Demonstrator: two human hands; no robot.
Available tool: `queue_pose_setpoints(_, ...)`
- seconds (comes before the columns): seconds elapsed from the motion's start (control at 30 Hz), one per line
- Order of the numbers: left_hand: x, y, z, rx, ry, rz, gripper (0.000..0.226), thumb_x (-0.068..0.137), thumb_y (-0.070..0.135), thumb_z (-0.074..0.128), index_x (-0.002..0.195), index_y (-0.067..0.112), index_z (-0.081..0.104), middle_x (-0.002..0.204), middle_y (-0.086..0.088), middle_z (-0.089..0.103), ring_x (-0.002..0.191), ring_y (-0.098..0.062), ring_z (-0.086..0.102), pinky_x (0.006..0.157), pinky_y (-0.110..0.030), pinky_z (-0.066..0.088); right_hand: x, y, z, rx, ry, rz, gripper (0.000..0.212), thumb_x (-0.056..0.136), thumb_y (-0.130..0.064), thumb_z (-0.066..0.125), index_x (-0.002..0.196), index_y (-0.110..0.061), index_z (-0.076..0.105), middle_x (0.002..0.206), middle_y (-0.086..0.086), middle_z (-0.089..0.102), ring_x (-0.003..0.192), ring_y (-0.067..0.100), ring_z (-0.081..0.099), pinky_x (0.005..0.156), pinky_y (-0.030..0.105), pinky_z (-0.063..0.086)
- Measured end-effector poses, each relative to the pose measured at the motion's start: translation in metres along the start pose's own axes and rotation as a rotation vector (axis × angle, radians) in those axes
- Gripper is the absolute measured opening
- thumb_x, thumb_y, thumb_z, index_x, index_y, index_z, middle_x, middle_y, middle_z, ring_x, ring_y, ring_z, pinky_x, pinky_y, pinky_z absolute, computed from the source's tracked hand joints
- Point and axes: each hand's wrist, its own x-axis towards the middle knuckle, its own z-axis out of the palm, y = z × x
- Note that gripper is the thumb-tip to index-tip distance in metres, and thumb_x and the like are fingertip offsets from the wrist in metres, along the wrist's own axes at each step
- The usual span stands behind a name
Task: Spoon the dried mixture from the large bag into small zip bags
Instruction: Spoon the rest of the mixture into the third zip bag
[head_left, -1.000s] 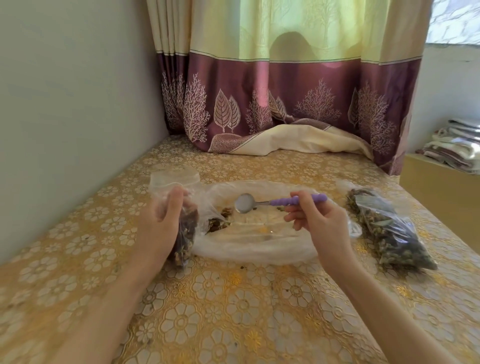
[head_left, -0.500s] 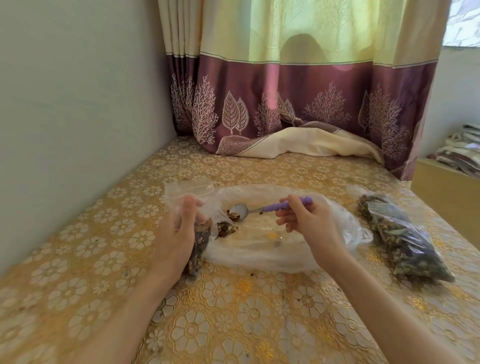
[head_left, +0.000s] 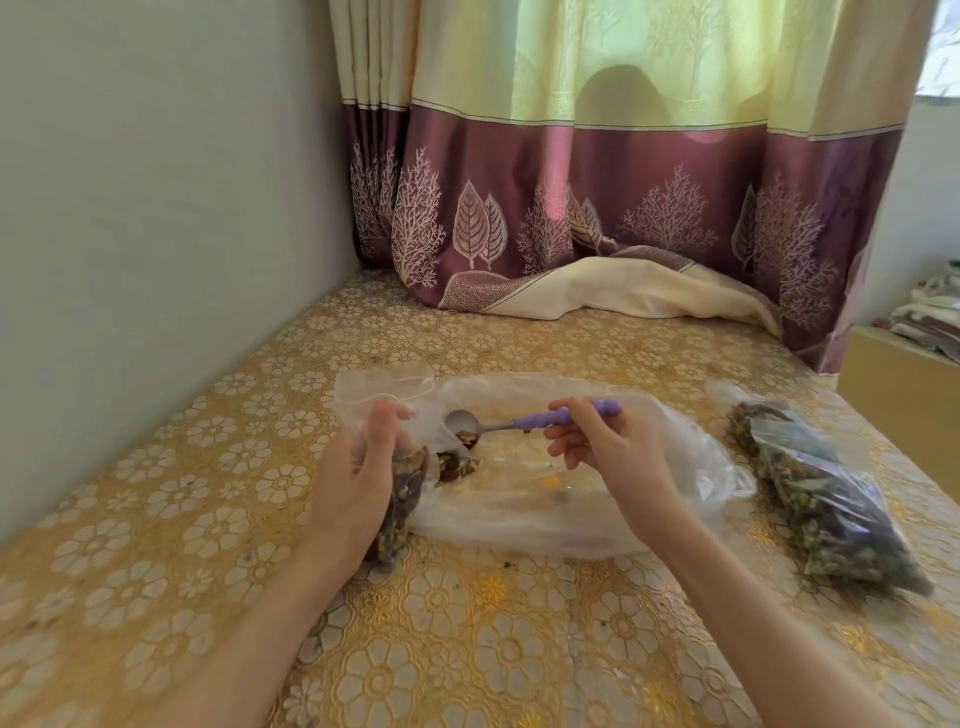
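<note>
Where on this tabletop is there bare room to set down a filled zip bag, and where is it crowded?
Free: the near tablecloth between the two forearms, the strip along the wall left of the left hand, and the far stretch before the curtain. Crowded: the middle, where the large bag, spoon and right hand sit, and the right edge with the filled bag.

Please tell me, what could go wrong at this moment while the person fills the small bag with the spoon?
1. The spoon carries only a few dried pieces and sits beside the mouth of the small bag; a tilt could drop them onto the tablecloth, where crumbs already lie.
2. The left hand holds that soft bag upright alone; its mouth may fold shut.
3. The large bag looks nearly empty and limp, so scooping may drag it.
</note>
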Motion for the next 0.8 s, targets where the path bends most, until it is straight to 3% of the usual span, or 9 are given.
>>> queue_pose_setpoints(0.07,0.000,0.001,0.000,0.005,0.006,-0.010,0.055,0.089,0.056,0.025,0.087,0.018,0.064,0.067,-0.028,0.056,0.062,-0.041,0.056,0.067,-0.047,0.045,0.002,0.001,0.001,-0.005,-0.022,-0.013,0.031,0.099,-0.007,0.043,0.080,-0.011,0.068,0.079,0.004,0.075,0.060,0.012,0.058,0.052,0.021,0.048)
queue_pose_setpoints(0.2,0.001,0.000,0.001,0.012,0.023,0.018,0.058,0.093,0.056,0.026,0.085,0.015,0.065,0.045,-0.007,0.045,0.040,-0.011,0.039,0.046,-0.015,0.032,0.007,0.003,-0.005,0.024,-0.020,0.002,0.033,0.098,-0.006,0.044,0.076,-0.009,0.068,0.073,0.003,0.075,0.056,0.011,0.058,0.049,0.019,0.048)
queue_pose_setpoints(0.33,0.001,-0.002,0.001,0.036,0.021,0.024,0.052,0.093,0.045,0.026,0.082,0.014,0.066,0.037,0.002,0.035,0.037,-0.004,0.031,0.043,-0.011,0.028,0.010,0.005,-0.008,0.082,-0.035,0.105,0.038,0.100,-0.012,0.042,0.070,-0.005,0.065,0.065,0.003,0.072,0.049,0.009,0.058,0.044,0.017,0.046)
queue_pose_setpoints(0.43,0.002,-0.004,0.002,0.041,0.033,0.030,0.052,0.094,0.049,0.026,0.087,0.017,0.066,0.044,0.007,0.043,0.039,-0.002,0.039,0.047,-0.008,0.032,0.010,0.007,-0.003,0.127,-0.030,0.202,0.042,0.101,-0.017,0.042,0.067,-0.005,0.065,0.065,0.005,0.072,0.049,0.008,0.059,0.045,0.016,0.047)
queue_pose_setpoints(0.6,0.004,-0.008,0.000,0.005,0.013,0.034,0.060,0.089,0.063,0.029,0.083,0.016,0.066,0.056,-0.005,0.057,0.042,0.001,0.043,0.051,-0.006,0.034,0.012,0.006,-0.006,0.213,0.031,0.314,0.061,0.100,-0.017,0.041,0.048,-0.013,0.072,0.061,0.004,0.071,0.049,0.005,0.061,0.047,0.015,0.049)
queue_pose_setpoints(0.8,0.007,-0.006,-0.004,0.045,-0.032,0.007,0.064,0.080,0.070,0.031,0.083,0.017,0.066,0.059,-0.021,0.050,0.046,-0.015,0.045,0.050,-0.011,0.037,0.013,-0.003,-0.016,0.233,0.076,0.284,0.032,0.100,-0.014,0.042,0.079,-0.001,0.062,0.062,0.005,0.071,0.048,0.008,0.058,0.045,0.017,0.045)
